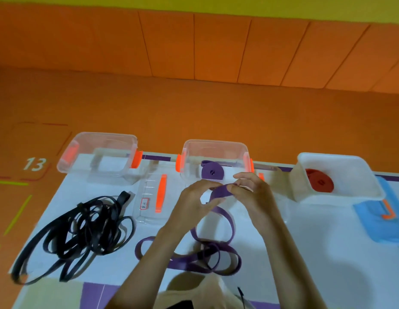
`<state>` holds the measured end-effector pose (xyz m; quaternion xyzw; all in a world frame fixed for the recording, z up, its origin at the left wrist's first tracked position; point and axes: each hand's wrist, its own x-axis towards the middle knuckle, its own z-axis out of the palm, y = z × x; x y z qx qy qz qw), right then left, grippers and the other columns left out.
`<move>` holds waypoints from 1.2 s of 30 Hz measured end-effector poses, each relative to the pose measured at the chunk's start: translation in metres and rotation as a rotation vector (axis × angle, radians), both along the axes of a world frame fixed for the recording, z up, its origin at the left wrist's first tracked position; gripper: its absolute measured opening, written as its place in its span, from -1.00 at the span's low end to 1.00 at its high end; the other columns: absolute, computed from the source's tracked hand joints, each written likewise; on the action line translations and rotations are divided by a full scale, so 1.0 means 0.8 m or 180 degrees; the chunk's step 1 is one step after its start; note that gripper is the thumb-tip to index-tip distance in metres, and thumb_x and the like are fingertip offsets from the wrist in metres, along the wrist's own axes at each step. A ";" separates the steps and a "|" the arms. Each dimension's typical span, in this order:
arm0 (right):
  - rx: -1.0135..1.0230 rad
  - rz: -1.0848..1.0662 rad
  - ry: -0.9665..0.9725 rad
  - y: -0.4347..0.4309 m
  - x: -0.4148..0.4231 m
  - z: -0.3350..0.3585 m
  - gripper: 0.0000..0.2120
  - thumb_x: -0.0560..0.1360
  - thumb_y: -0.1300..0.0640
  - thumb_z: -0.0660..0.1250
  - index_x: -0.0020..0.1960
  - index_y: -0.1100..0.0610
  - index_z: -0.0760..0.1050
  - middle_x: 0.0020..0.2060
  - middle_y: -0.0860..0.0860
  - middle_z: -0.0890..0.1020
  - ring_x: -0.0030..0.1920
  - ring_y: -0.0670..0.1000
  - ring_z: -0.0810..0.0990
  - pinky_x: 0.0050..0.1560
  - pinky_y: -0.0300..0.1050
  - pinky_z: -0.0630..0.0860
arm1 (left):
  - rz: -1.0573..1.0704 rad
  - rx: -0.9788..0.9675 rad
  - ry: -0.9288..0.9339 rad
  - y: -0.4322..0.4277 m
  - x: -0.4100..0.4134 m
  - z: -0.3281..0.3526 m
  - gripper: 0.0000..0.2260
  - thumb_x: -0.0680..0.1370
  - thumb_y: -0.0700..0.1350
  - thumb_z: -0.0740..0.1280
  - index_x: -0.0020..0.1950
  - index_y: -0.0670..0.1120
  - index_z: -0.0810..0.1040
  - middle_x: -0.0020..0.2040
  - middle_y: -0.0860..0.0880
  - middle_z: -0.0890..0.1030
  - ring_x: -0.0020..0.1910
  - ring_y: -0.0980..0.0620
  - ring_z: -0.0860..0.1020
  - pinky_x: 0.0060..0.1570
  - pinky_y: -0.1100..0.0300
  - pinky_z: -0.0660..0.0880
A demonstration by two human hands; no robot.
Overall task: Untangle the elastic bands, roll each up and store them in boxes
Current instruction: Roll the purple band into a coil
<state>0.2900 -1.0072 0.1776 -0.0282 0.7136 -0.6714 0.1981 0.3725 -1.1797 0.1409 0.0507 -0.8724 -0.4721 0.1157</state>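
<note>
- Purple elastic band point(218, 191): I see one end raised just in front of the middle clear box point(216, 143), on the side nearer me. The rest trails away from that box toward me and lies in loose loops on the white table point(316, 253).
- Left hand point(194, 198): just in front of the middle clear box, fingers curled and pinching the raised end of the band.
- Right hand point(249, 189): beside the left hand and equally close to the box, fingertips and thumb closed narrowly on the same raised end.
- Rolled purple band point(211, 172): a tight coil resting inside the middle clear box, against its near wall.
- Black elastic bands point(82, 233): an untidy tangle well to the left of the middle clear box and nearer me.
- Left clear box point(100, 139): left of the middle clear box, in the same row. I cannot make out any contents.
- Clear lid point(149, 197): lying flat just left of the middle clear box, with an orange latch.
- White box point(341, 157): right of the middle clear box, holding a rolled red band point(320, 181).
- Blue lid point(377, 219): farthest right of the middle clear box, partly under the white box.
</note>
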 end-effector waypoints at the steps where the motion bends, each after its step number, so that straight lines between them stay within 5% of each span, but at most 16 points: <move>1: -0.0143 0.0018 -0.0212 0.002 0.000 -0.002 -0.76 0.37 0.16 0.59 -0.01 -0.04 0.68 -0.10 0.00 0.75 -0.06 -0.01 0.75 -0.05 -0.19 0.64 | -0.0019 -0.0056 0.0079 0.002 0.001 0.002 -0.68 0.57 -0.06 0.54 0.31 -0.01 0.65 0.20 0.16 0.68 0.18 0.17 0.63 0.27 0.15 0.55; 8: -0.0483 0.0039 -0.0837 0.024 -0.005 -0.001 -0.82 0.47 0.29 0.58 0.06 0.21 0.69 -0.03 0.14 0.78 0.01 0.09 0.78 0.01 -0.18 0.69 | 0.0114 -0.0289 0.0101 0.018 0.003 0.014 -0.74 0.61 -0.09 0.49 0.29 -0.03 0.64 0.17 0.11 0.67 0.14 0.14 0.62 0.20 0.16 0.55; 15: -0.0484 0.0227 -0.0703 0.040 -0.012 0.021 -0.85 0.43 0.30 0.61 -0.03 0.20 0.71 -0.09 0.20 0.77 -0.10 0.10 0.76 -0.09 -0.21 0.65 | 0.0281 0.0703 -0.0167 0.041 0.000 0.036 -0.73 0.52 -0.02 0.59 0.18 0.15 0.68 0.13 0.28 0.70 0.19 0.21 0.64 0.21 0.41 0.50; 20: -0.0785 0.0435 -0.0892 0.049 -0.010 0.031 -0.86 0.39 0.24 0.63 -0.08 0.15 0.73 -0.10 0.19 0.74 -0.11 0.08 0.73 -0.08 -0.20 0.64 | 0.0197 0.1060 -0.0174 0.048 0.002 0.053 -0.78 0.54 -0.13 0.57 0.15 0.08 0.68 0.10 0.19 0.71 0.19 0.15 0.65 0.23 0.39 0.49; 29: -0.2126 0.0585 -0.2142 0.056 -0.004 0.012 -0.75 0.31 0.24 0.69 -0.09 0.14 0.69 -0.07 0.11 0.73 -0.09 0.03 0.74 -0.04 -0.17 0.68 | 0.0386 0.1455 0.0354 0.055 0.004 0.064 -0.71 0.44 -0.18 0.65 0.14 -0.05 0.74 0.08 0.06 0.75 0.14 -0.03 0.71 0.20 0.19 0.62; 36: -0.1493 0.0683 -0.1744 0.070 -0.009 0.008 -0.87 0.50 0.18 0.53 0.04 0.16 0.73 -0.01 0.14 0.71 -0.05 0.08 0.74 0.02 -0.13 0.66 | 0.0619 0.1164 0.0647 0.074 0.000 0.061 -0.73 0.44 -0.21 0.65 0.10 -0.07 0.75 0.03 0.08 0.76 0.12 -0.04 0.72 0.17 0.15 0.65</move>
